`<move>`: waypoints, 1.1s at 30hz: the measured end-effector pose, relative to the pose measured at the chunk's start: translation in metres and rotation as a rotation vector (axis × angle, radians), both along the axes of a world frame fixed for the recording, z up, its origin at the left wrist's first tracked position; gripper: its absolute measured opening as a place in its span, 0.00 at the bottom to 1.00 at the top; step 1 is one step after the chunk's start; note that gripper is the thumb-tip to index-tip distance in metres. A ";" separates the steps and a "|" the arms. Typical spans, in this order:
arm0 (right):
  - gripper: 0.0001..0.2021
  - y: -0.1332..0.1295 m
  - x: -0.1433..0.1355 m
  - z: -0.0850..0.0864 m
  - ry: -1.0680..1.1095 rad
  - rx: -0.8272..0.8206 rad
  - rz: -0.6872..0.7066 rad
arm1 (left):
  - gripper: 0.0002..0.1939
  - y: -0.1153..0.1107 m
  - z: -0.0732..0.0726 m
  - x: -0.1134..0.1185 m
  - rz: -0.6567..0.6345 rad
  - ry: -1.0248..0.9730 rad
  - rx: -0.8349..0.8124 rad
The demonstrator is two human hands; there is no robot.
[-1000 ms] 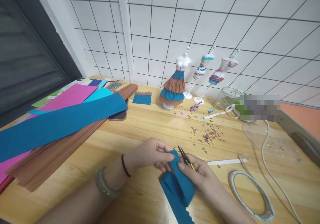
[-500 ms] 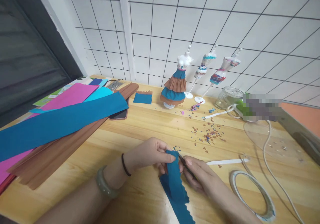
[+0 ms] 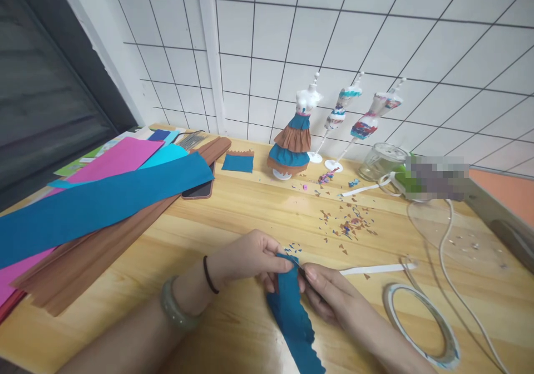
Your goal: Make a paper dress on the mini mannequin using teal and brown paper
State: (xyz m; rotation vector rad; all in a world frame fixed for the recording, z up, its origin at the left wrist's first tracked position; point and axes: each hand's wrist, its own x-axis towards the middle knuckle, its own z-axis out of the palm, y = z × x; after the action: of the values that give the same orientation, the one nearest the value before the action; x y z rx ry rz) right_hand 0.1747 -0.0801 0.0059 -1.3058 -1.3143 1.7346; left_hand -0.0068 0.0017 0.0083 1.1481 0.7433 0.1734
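Head view: left hand (image 3: 267, 260) pinches a creased, zigzag-edged blue paper strip (image 3: 292, 301); right hand's grip (image 3: 325, 290) closes round slim dark scissors (image 3: 301, 266) at its edge.

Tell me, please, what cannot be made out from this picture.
In head view:
Handles of thin dark scissors: behind right hand.
Lower end of wavy-edged blue paper strip: cut by bottom edge.
Object under pixelated block: blurred.
Most of flat dark phone: under wide blue sheet.
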 end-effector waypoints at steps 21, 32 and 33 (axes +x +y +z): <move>0.24 0.000 -0.003 0.010 -0.093 0.020 0.018 | 0.18 0.000 0.002 0.001 0.014 0.045 -0.006; 0.25 -0.001 -0.004 0.008 -0.109 0.018 -0.007 | 0.20 -0.002 0.002 0.002 0.037 0.037 -0.025; 0.25 -0.001 -0.004 0.007 -0.111 0.020 -0.006 | 0.20 -0.002 0.002 0.002 0.038 0.040 -0.027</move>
State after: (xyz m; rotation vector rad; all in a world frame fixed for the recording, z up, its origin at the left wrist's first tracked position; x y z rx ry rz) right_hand 0.1708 -0.0812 0.0131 -1.4112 -1.3840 1.6613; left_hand -0.0046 -0.0002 0.0106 1.1149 0.8011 0.1720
